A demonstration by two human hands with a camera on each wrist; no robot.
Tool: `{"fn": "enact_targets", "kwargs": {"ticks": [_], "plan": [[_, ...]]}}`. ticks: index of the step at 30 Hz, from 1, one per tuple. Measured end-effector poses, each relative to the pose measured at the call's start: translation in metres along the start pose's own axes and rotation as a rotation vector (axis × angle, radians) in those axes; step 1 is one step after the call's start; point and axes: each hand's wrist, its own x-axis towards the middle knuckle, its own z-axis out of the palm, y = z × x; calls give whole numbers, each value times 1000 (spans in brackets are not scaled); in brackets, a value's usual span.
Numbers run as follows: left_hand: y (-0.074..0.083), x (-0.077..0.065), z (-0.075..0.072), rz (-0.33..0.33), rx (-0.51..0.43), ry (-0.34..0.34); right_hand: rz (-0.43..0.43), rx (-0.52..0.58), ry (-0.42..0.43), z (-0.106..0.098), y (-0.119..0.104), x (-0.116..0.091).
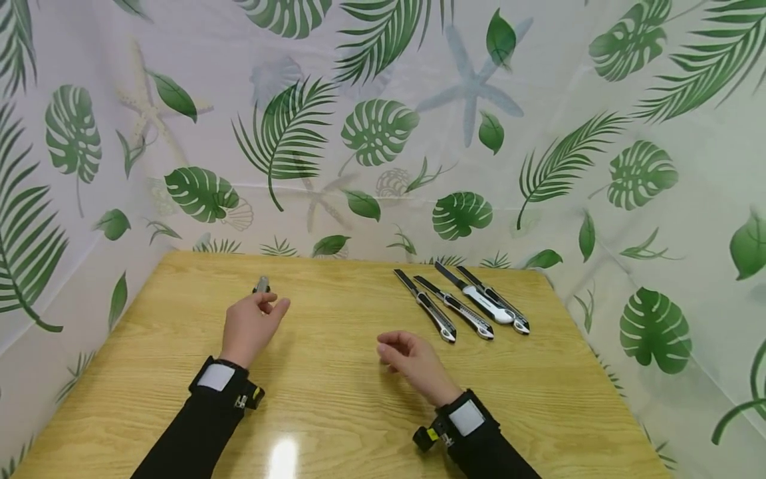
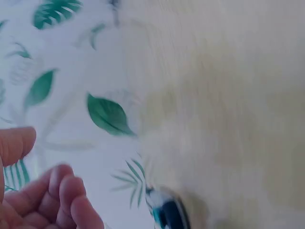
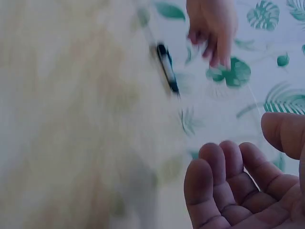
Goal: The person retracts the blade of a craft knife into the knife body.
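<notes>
My left hand (image 1: 253, 326) hovers over the left side of the table with fingers loosely bent and nothing in them. Just beyond it lies a dark and silver, knife-like tool (image 1: 262, 285), mostly hidden by the hand in the head view. The right wrist view shows this tool (image 3: 167, 68) as slim and elongated, apart from the left hand (image 3: 214, 33). Over the middle right, my right hand (image 1: 421, 366) is also free of any object, its fingers relaxed. Past it lie several utility knives, including a black-and-silver one (image 1: 426, 305) and a white-handled one (image 1: 487, 306) with a dark blade.
The wooden table (image 1: 335, 399) reaches back to a white cloth (image 1: 383, 226) printed with green leaves and starfish. That cloth also rises along the left and right sides. The utility knives at the back right lie close together, slanting the same way, blades toward the cloth.
</notes>
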Motion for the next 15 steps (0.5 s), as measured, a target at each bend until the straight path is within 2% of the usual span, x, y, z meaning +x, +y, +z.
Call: {"fn": "enact_targets", "kwargs": {"ticks": [5,9,12,15], "plan": [[5,-36,7,28,-65,-40,-91,-389,228,-55,18,14],[9,-58,15,-8,-88,-105,-90,-649,344,-87,32,20],[12,-67,21,-28,-109,-160,-55,-790,395,-99,39,23],[14,-72,26,-30,-124,-196,-22,-853,385,-103,41,23]]}}
